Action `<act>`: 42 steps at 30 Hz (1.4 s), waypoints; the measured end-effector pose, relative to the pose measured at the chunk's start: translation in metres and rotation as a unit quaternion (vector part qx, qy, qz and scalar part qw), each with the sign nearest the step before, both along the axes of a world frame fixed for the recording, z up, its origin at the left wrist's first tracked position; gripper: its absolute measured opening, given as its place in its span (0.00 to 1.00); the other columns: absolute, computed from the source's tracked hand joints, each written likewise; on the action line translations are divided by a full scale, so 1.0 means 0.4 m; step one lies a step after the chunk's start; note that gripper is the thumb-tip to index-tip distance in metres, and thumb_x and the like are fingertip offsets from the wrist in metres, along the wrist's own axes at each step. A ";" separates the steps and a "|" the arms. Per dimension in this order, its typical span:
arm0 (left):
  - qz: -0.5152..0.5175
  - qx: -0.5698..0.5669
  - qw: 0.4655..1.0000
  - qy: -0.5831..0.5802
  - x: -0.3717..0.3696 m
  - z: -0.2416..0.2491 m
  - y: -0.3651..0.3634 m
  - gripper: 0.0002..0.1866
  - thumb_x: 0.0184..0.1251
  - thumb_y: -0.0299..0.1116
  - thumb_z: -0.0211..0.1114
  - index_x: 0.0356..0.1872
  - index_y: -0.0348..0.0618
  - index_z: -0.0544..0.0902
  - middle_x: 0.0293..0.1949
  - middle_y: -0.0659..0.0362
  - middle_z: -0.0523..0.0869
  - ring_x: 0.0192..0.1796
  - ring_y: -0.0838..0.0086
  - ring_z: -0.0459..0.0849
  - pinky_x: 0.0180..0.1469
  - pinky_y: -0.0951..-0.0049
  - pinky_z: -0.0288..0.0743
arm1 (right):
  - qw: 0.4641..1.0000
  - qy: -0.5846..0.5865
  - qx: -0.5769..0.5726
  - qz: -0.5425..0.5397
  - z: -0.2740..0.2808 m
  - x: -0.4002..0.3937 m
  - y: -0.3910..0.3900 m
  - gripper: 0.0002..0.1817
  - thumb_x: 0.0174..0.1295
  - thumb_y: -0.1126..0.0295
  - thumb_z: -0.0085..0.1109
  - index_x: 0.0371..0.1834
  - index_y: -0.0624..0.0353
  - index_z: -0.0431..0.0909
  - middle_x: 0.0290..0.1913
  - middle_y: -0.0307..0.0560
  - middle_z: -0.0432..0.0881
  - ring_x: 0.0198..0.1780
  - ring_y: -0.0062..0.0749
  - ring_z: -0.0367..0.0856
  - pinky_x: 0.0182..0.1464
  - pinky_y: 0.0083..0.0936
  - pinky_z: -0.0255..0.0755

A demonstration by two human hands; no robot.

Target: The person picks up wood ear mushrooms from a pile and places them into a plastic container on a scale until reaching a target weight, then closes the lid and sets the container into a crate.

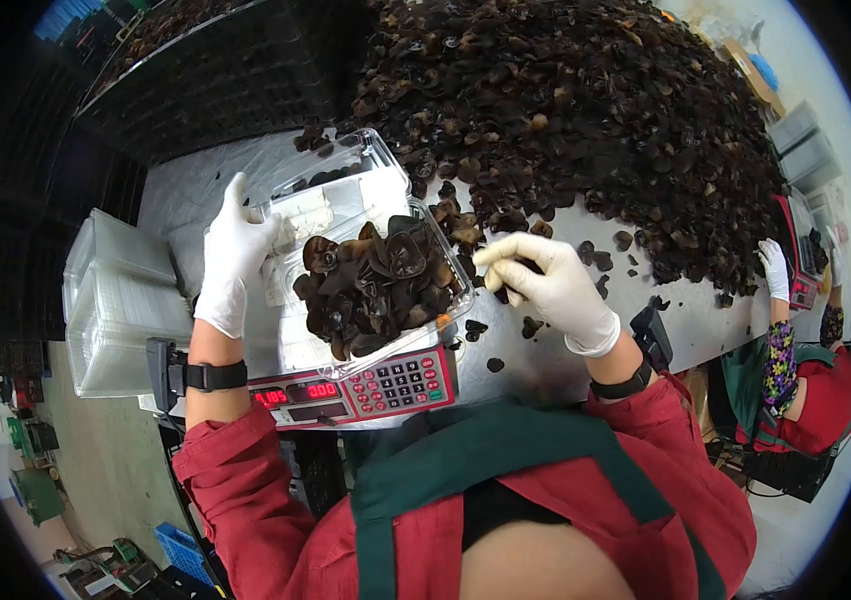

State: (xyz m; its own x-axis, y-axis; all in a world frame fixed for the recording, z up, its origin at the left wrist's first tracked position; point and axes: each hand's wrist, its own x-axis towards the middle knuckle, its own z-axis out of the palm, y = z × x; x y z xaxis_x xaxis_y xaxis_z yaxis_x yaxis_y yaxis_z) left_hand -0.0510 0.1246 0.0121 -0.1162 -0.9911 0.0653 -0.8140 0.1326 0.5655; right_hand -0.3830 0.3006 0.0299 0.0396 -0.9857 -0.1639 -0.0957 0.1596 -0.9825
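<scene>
Near the front edge of the table (557, 372), a clear box (463, 284) held dark pieces (375, 290) atop a red scale (400, 388). The left hand (233, 258), thumb apart, met the box's left side; the right hand (555, 295) curled beside its right. Whether either gripped anything, I couldn't tell.

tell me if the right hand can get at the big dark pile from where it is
Probably yes: the right hand is close to the near edge of the dark pile, with only loose pieces on the tabletop between and no box in the way.
</scene>
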 end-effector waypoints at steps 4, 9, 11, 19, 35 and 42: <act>-0.014 0.004 0.933 0.358 -0.006 0.037 0.044 0.37 0.65 0.21 0.64 0.76 0.41 0.62 0.41 0.61 0.86 0.43 0.82 0.82 0.50 0.78 0.76 | 0.998 -0.013 0.047 0.030 -0.032 -0.040 0.029 0.12 0.74 0.65 0.56 0.48 0.60 0.85 0.26 0.31 0.79 0.26 0.12 0.71 0.30 0.14 0.67; -0.179 -0.173 0.967 0.054 0.013 0.194 0.297 0.28 0.53 0.11 0.54 0.56 0.41 0.85 0.50 0.55 0.81 0.52 0.67 0.80 0.58 0.72 0.73 | 0.989 -0.124 0.049 0.069 -0.033 -0.037 0.017 0.25 0.76 0.48 0.52 0.39 0.61 0.84 0.21 0.32 0.74 0.23 0.13 0.67 0.27 0.15 0.62; -0.155 -0.105 0.981 0.051 0.000 0.180 0.406 0.23 0.54 0.13 0.59 0.50 0.42 0.88 0.47 0.56 0.80 0.50 0.66 0.80 0.56 0.72 0.73 | 0.987 -0.131 0.049 0.083 -0.034 -0.024 0.000 0.25 0.75 0.48 0.53 0.35 0.60 0.83 0.20 0.33 0.73 0.23 0.14 0.66 0.27 0.17 0.62; 0.039 0.093 0.927 0.360 -0.038 0.012 0.486 0.36 0.68 0.22 0.66 0.76 0.46 0.63 0.34 0.69 0.76 0.33 0.86 0.72 0.41 0.85 0.69 | 0.967 -0.076 0.145 0.193 -0.038 0.020 -0.036 0.14 0.73 0.65 0.55 0.32 0.62 0.80 0.19 0.34 0.76 0.18 0.14 0.66 0.21 0.16 0.58; 0.151 0.091 0.730 0.661 0.159 -0.009 0.825 0.39 0.65 0.27 0.66 0.77 0.38 0.60 0.27 0.63 0.80 0.26 0.80 0.81 0.28 0.83 0.70 | 0.899 0.030 0.100 0.425 0.041 0.248 0.068 0.09 0.67 0.72 0.59 0.43 0.66 0.84 0.22 0.38 0.80 0.22 0.18 0.74 0.26 0.19 0.67; 0.256 0.035 0.662 0.703 0.579 -0.220 1.090 0.40 0.61 0.29 0.68 0.74 0.30 0.63 0.34 0.61 0.82 0.28 0.82 0.77 0.28 0.85 0.70 | 0.866 0.074 -0.027 0.494 0.053 0.378 0.067 0.12 0.69 0.71 0.57 0.50 0.64 0.84 0.26 0.40 0.82 0.27 0.19 0.76 0.33 0.20 0.72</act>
State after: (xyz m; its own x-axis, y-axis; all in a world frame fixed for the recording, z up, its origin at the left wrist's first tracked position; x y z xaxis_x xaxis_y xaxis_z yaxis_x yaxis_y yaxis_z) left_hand 0.1806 0.5605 -0.0759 0.3633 -0.8835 -0.2956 0.5961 -0.0235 0.8026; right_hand -0.2320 0.3275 0.0511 0.8503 -0.4891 -0.1942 -0.2851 -0.1180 -0.9512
